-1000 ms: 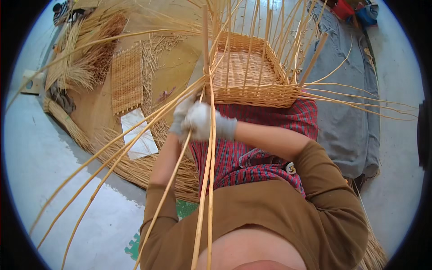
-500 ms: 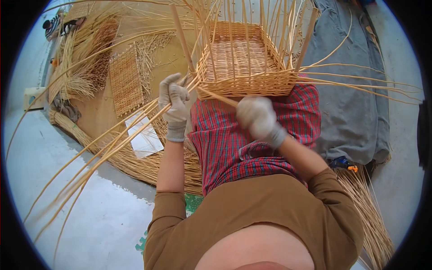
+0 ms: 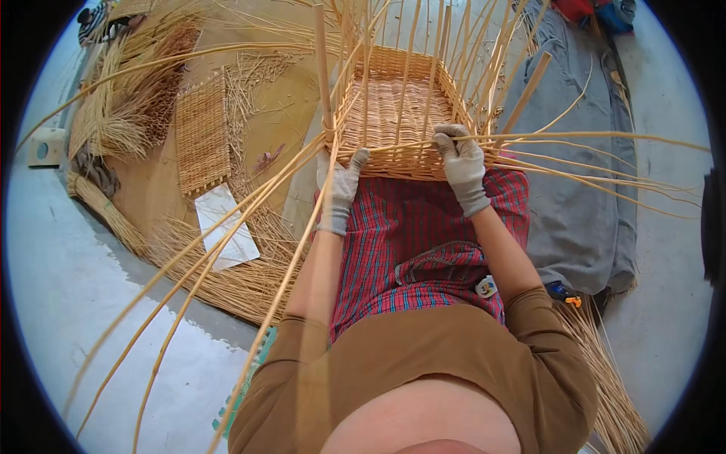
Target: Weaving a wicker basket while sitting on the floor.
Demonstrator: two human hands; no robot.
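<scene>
A rectangular wicker basket (image 3: 393, 160) rests on my lap, with low woven walls and upright stakes. My left hand (image 3: 342, 189), in a pale glove, closes on the near left corner, its thumb on the near wall; the other fingers are partly hidden. My gloved right hand (image 3: 461, 166) pinches a long willow rod (image 3: 582, 137) at the right part of the near wall. That rod runs along the near wall's top and juts far right. Several loose rods (image 3: 219, 244) fan from the left corner toward the lower left. Wooden posts (image 3: 321, 68) stand at the near corners.
Bundled willow (image 3: 125, 106) and a woven panel (image 3: 204, 136) lie at left on a tan board, with a white sheet (image 3: 227, 227) closer in. Grey cloth (image 3: 578, 197) covers something at right. More rods (image 3: 609, 371) lie below it. A tape measure (image 3: 486, 287) sits on my lap.
My left hand has left the bunched rods for the basket's near left corner. My right hand has moved up and right, bringing the rod across the near wall. The basket has tilted slightly.
</scene>
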